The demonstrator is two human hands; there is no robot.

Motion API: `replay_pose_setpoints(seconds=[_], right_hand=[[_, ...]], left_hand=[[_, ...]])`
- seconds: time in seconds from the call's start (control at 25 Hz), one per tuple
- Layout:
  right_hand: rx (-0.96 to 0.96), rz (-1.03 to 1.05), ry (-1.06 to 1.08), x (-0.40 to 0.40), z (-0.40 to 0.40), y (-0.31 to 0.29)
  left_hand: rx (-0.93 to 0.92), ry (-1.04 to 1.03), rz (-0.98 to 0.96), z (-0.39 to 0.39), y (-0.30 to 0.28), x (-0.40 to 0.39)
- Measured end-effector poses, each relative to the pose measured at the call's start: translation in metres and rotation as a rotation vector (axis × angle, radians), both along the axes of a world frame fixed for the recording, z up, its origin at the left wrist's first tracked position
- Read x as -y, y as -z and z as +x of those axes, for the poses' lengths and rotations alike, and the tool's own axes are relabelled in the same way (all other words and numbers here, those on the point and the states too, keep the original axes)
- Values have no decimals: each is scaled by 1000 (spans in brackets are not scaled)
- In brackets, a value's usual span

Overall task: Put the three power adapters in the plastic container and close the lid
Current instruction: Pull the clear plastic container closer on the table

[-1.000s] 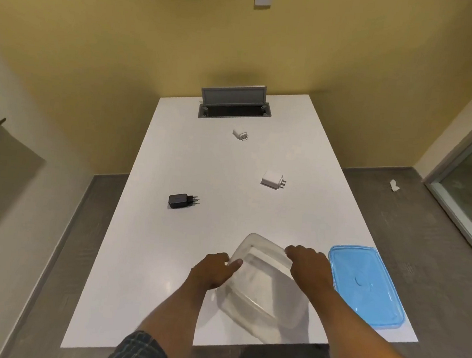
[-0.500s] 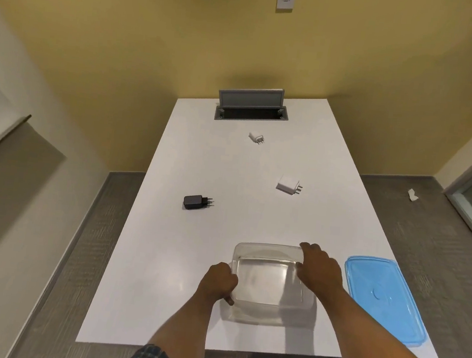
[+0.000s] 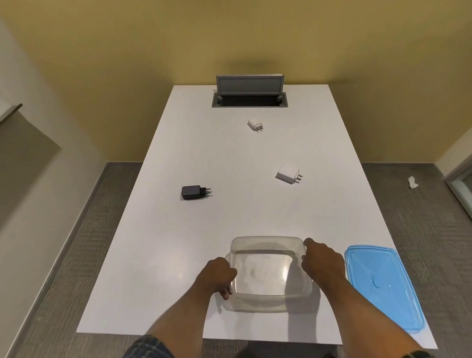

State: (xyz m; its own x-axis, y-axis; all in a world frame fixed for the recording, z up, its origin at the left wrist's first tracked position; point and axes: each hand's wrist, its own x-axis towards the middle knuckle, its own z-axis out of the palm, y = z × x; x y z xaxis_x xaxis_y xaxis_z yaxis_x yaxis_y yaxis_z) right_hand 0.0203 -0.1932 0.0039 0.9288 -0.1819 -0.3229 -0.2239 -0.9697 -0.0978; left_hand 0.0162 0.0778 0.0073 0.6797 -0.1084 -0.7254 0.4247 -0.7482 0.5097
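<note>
**Both hands on the empty container**

Clear plastic container [image 3: 269, 274] sits upright near the front edge of the white counter [image 3: 163, 258], nothing inside. Left hand [image 3: 215, 275] grip clamped on its left rim; right hand [image 3: 323, 263] grip clamped on the right rim. Blue lid [image 3: 383, 285] lies flat just right. Black adapter [image 3: 191, 192], large white adapter [image 3: 287, 173] and small white adapter [image 3: 255, 125] lie apart farther back.

Both hands on clear container [image 3: 269, 271]: left hand [image 3: 215, 276] grips left rim, right hand [image 3: 321, 263] right rim. Blue lid [image 3: 383, 285] beside it. Three adapters apart on white table [image 3: 163, 258].
</note>
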Motion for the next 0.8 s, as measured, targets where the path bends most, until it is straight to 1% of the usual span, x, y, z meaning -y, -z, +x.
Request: replay_pose_setpoints(seconds=[0.12, 0.2, 0.32, 0.44, 0.48, 0.56, 0.68, 0.8], right_hand=[[4, 3, 20, 0, 0, -1], [-3, 18, 39, -1, 2, -3], [-28, 5, 22, 1, 6, -6], [-28, -38, -1, 4, 13, -8], [4, -55, 8, 3, 17, -9], [133, -69, 37, -1, 27, -10], [304, -32, 20, -17, 46, -14], [325, 43, -69, -43, 68, -16]], left_hand=[[-13, 75, 46, 7, 1, -5], [21, 118, 77, 14, -1, -9], [183, 131, 173, 26, -3, -18], [404, 170, 348, 34, 1, -29], [466, 198, 399, 35, 3, -35], [523, 282, 471, 38, 10, -46], [494, 349, 537, 39, 23, -56], [471, 352, 527, 41, 33, -60]])
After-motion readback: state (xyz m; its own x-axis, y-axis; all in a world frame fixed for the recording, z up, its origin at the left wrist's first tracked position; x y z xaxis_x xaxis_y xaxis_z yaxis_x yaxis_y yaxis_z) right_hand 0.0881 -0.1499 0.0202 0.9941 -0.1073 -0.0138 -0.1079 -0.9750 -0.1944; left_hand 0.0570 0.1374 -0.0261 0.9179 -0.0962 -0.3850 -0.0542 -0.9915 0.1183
